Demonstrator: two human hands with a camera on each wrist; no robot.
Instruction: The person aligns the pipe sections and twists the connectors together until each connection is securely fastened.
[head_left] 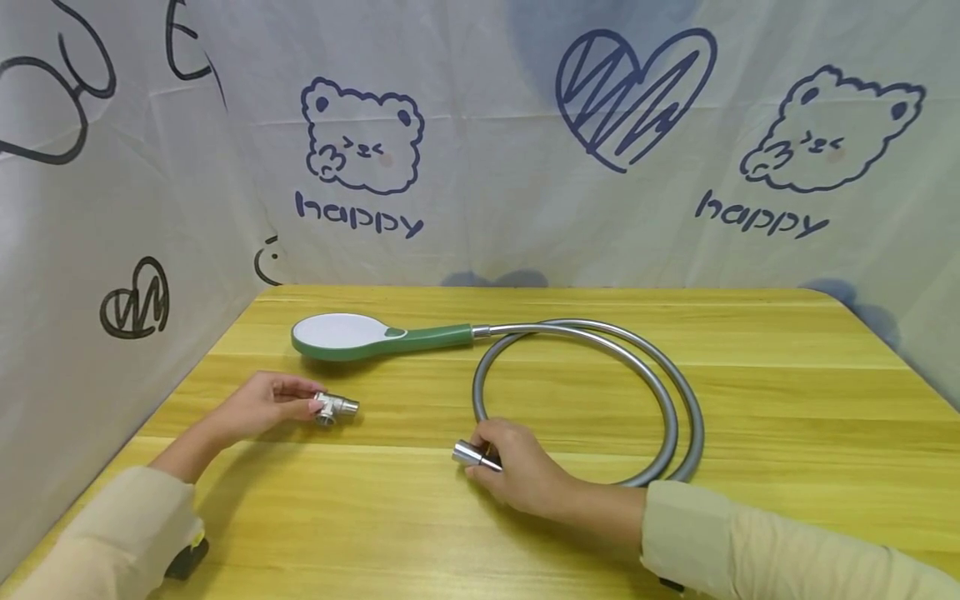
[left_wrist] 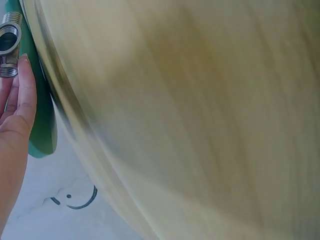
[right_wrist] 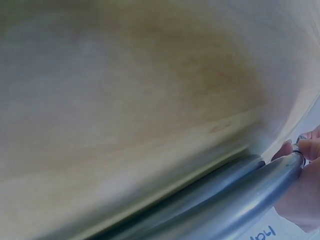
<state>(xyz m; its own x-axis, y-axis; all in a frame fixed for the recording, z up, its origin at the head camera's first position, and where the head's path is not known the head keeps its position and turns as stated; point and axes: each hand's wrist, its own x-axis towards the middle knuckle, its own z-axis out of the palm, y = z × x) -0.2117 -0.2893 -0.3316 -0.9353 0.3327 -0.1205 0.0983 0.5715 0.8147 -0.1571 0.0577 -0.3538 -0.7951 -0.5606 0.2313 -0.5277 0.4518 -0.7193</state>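
My left hand [head_left: 273, 406] pinches a small chrome T-shaped pipe fitting [head_left: 327, 408] between thumb and fingers at the left of the table. In the left wrist view the fitting [left_wrist: 9, 42] shows a round opening and threaded ends. Right of the middle, my right hand [head_left: 521, 467] holds the free end of a grey metal shower hose [head_left: 667, 392], its chrome connector [head_left: 468, 452] pointing left toward the fitting. Behind the hands lies a green shower head [head_left: 431, 337] with a white face, joined to the hose's other end. The right wrist view shows the hose [right_wrist: 250, 200] running up to the fingers.
The hose lies in a wide loop on the yellow wood-grain table [head_left: 810, 433]. A white cloth [head_left: 487, 167] with drawn bears, hearts and lettering hangs behind the table and along its left side.
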